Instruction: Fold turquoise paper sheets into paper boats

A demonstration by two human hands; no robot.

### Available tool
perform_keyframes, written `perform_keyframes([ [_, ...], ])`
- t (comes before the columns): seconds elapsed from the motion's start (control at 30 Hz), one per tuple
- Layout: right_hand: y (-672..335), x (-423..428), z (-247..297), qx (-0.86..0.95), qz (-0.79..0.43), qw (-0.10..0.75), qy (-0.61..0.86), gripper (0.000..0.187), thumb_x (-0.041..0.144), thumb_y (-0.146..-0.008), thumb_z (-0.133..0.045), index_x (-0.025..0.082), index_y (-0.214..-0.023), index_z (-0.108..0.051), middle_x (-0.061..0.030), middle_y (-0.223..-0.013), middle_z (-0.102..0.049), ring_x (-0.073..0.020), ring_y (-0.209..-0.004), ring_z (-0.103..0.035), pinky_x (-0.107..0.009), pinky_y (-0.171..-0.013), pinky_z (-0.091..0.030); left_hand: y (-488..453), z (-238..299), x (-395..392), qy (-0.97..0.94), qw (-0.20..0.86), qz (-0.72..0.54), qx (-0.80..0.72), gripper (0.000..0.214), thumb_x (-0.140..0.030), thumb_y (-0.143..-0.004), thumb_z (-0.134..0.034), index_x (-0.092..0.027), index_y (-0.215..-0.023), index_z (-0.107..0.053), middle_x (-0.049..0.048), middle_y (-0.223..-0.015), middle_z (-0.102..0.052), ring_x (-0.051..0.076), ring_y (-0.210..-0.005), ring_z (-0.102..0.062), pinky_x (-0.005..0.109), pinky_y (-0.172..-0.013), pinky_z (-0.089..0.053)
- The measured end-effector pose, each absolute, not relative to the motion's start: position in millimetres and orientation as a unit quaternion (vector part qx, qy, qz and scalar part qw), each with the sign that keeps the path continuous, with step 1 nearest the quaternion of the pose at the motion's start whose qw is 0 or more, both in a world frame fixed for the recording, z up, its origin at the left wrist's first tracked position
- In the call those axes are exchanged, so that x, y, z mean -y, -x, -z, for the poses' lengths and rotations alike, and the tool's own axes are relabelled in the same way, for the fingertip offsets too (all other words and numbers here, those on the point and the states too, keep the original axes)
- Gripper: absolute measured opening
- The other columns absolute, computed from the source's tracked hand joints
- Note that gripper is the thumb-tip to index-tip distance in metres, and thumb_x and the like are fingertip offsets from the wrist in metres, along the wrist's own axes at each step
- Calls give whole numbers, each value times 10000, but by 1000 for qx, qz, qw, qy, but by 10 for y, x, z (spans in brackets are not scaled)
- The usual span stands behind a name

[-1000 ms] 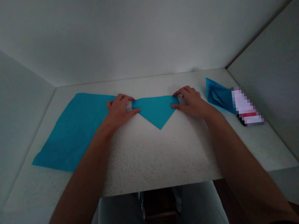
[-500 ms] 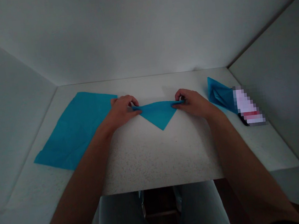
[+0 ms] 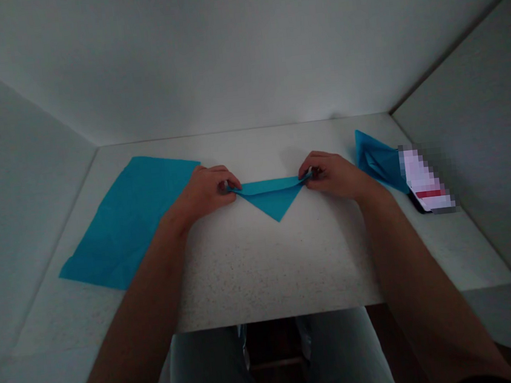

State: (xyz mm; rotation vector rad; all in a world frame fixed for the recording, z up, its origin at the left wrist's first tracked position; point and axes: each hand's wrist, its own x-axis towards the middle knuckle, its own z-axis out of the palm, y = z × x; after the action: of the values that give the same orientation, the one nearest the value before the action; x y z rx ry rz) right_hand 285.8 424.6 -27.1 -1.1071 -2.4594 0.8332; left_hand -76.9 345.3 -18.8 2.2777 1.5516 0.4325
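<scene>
A small blue folded sheet [image 3: 277, 204], which looks like paper or a napkin, lies on the pale speckled table [image 3: 273, 275] with one corner pointing at me. Along its far edge runs a narrow folded band. My left hand [image 3: 214, 188] pinches the left end of this band between thumb and fingers. The right end is pinched the same way by my right hand [image 3: 327, 173]. Both ends are partly hidden by the fingers. Beside my left forearm a larger flat blue sheet [image 3: 126, 220] is spread out, its near right edge under the arm.
On the right a folded blue piece [image 3: 377, 160] lies against a phone-like object [image 3: 417, 203] whose screen is pixelated. White walls [image 3: 241, 53] close in the table at the back and on both sides. The table's front edge is above my legs [image 3: 210, 373].
The sheet's far edge has been turned over towards me, so a folded band now shows along it. My fingers have shifted onto the band's ends. The other blue pieces have stayed put.
</scene>
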Motion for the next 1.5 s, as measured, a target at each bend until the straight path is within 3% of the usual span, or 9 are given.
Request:
perform_keyframes([
  [0.23,-2847,-4205,251,867,-294,160,369,216,450,-914,-718,252,-934,-802,-107,-1105,-717,-283,-937,-718,-471,-891,-598,776,207,-3430,-809,167,-162,-540,286,-527,-1000,-704,-288,-938,-850,37,-1089,-823,231,-1000,-754,502,-1123,-400],
  [0.43,-2857,-4230,296,859,-283,145,401,306,497,-886,-782,275,-1095,-787,-107,-1147,-715,-266,-855,-664,-450,-825,-575,791,259,-3478,-788,161,-148,-576,283,-478,-936,-838,-287,-1143,-815,53,-1172,-786,222,-952,-729,493,-1095,-405],
  [0.77,-2891,-4227,255,856,-314,103,398,319,555,-864,-821,260,-971,-766,-88,-1034,-709,-255,-840,-643,-408,-762,-527,809,240,-3472,-768,202,-124,-594,305,-457,-878,-874,-253,-1082,-775,46,-1087,-774,254,-991,-724,500,-1085,-419],
  [0.93,-2890,-4177,220,823,-358,87,432,320,512,-867,-814,256,-1035,-721,-31,-845,-694,-227,-742,-611,-377,-703,-477,809,252,-3477,-743,268,-148,-595,278,-413,-846,-865,-247,-1049,-773,11,-896,-776,215,-850,-711,402,-921,-498],
  [1.07,-2878,-4158,182,816,-388,91,417,495,602,-863,-824,244,-1200,-759,-46,-913,-705,-218,-748,-606,-365,-688,-470,834,276,-3488,-733,317,-198,-569,332,-462,-871,-817,-241,-1118,-809,12,-883,-780,198,-813,-704,336,-810,-515],
  [1.17,-2861,-4157,164,832,-383,100,389,462,604,-806,-879,241,-1078,-792,-56,-980,-689,-202,-765,-584,-353,-686,-452,843,286,-3497,-733,296,-246,-560,317,-495,-902,-802,-246,-1095,-836,19,-923,-796,198,-843,-712,324,-800,-519],
  [1.27,-2852,-4150,135,832,-378,139,381,314,519,-844,-852,244,-958,-753,-17,-880,-651,-169,-700,-520,-336,-654,-400,819,271,-3503,-738,264,-318,-533,249,-468,-916,-831,-242,-1019,-841,24,-910,-790,190,-838,-703,321,-786,-527],
  [1.33,-2851,-4137,99,825,-356,213,385,238,460,-880,-829,252,-934,-727,0,-825,-625,-162,-671,-478,-337,-635,-360,789,245,-3500,-740,231,-393,-495,199,-438,-922,-854,-245,-970,-838,29,-919,-783,188,-862,-701,333,-817,-548],
  [1.5,-2857,-4113,13,818,-286,366,339,144,343,-866,-832,268,-849,-710,-53,-973,-643,-217,-818,-567,-360,-660,-397,782,175,-3488,-730,123,-507,-441,74,-352,-900,-911,-293,-917,-868,14,-938,-703,156,-830,-633,322,-775,-521],
])
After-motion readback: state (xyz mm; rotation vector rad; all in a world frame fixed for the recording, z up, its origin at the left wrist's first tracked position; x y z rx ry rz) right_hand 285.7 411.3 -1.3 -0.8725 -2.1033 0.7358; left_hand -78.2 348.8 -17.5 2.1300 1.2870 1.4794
